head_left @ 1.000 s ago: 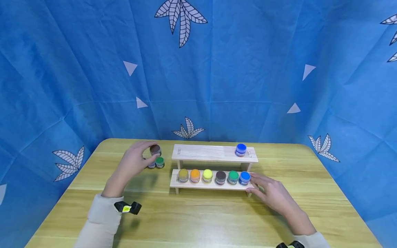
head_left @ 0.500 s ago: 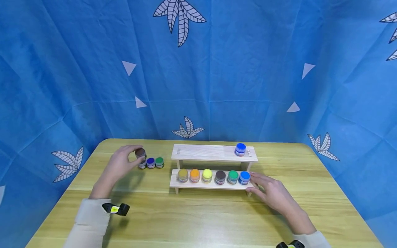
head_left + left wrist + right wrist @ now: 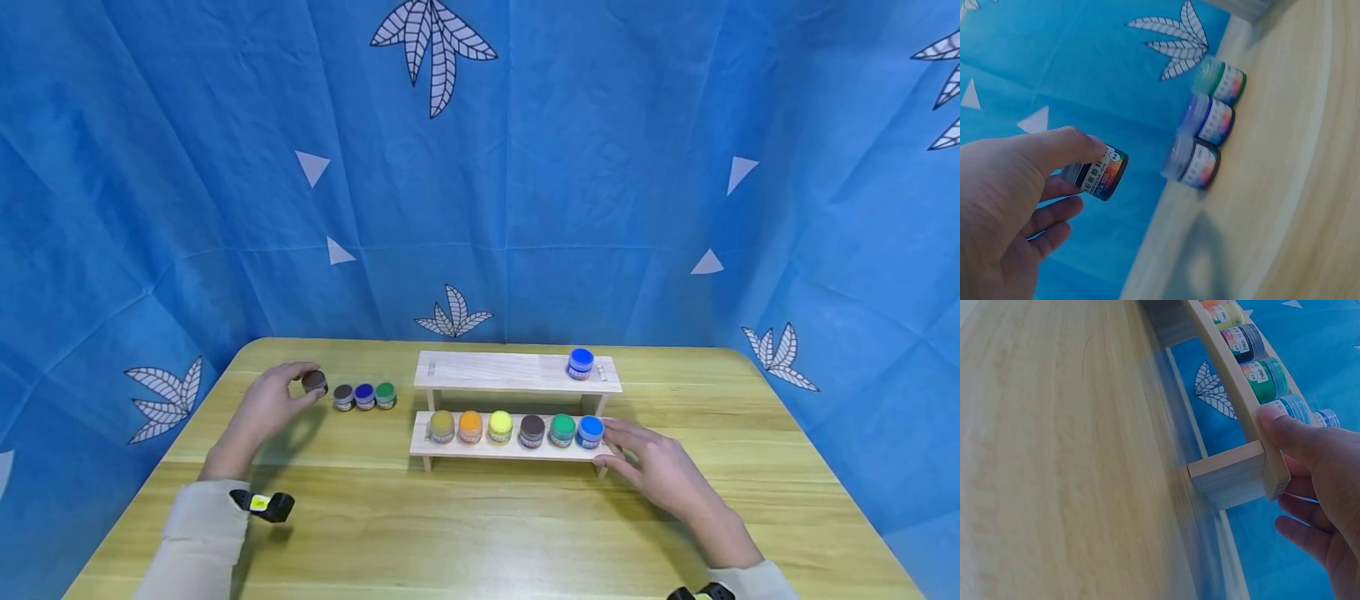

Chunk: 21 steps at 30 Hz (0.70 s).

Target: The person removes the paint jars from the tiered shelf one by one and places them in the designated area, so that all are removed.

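Observation:
My left hand (image 3: 268, 402) pinches a small dark paint jar (image 3: 315, 382) between thumb and fingers at the table's left. In the left wrist view this labelled jar (image 3: 1106, 172) is raised clear of the row beside it. That row holds a dark jar (image 3: 343, 397), a purple jar (image 3: 364, 396) and a green jar (image 3: 386, 395). My right hand (image 3: 660, 468) grips the right end of the lower shelf of a two-step wooden rack (image 3: 480, 450), beside a blue jar (image 3: 590, 432). In the right wrist view its thumb partly covers that blue jar (image 3: 1295, 409).
Several paint jars line the lower shelf, from an ochre jar (image 3: 442, 427) through an orange jar (image 3: 470, 427) and a yellow jar (image 3: 500, 427). One dark-blue jar (image 3: 580, 364) stands on the upper shelf (image 3: 487, 371). Behind the wooden table (image 3: 480, 533) hangs a blue curtain (image 3: 600, 167).
My left hand has carried the dark jar leftward, from above the row to its left side, bringing the row's dark and purple jars fully into view. The right hand stays at the rack.

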### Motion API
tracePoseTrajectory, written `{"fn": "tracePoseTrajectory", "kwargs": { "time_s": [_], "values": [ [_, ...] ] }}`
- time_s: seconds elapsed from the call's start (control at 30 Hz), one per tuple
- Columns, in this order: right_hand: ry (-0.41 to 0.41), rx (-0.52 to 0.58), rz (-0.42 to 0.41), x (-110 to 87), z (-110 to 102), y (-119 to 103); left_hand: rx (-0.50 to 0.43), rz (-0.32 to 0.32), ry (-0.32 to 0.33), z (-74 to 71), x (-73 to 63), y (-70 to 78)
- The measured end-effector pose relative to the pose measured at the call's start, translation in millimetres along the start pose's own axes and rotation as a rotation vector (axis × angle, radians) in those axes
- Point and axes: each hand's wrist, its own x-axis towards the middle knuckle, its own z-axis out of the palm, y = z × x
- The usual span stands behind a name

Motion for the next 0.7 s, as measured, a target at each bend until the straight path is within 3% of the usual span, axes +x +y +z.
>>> {"fn": "tracePoseTrajectory", "kwargs": {
  "time_s": [0.3, 0.7],
  "values": [
    [0.004, 0.007, 0.001, -1.5, 1.2, 1.1, -0.010, -0.084, -0.084, 11.4, 3.7, -19.1],
    [-0.003, 0.006, 0.011, -1.0, -0.3, -0.4, -0.092, -0.083, -0.142, 28.3, 11.1, -36.4]
  ]
}}
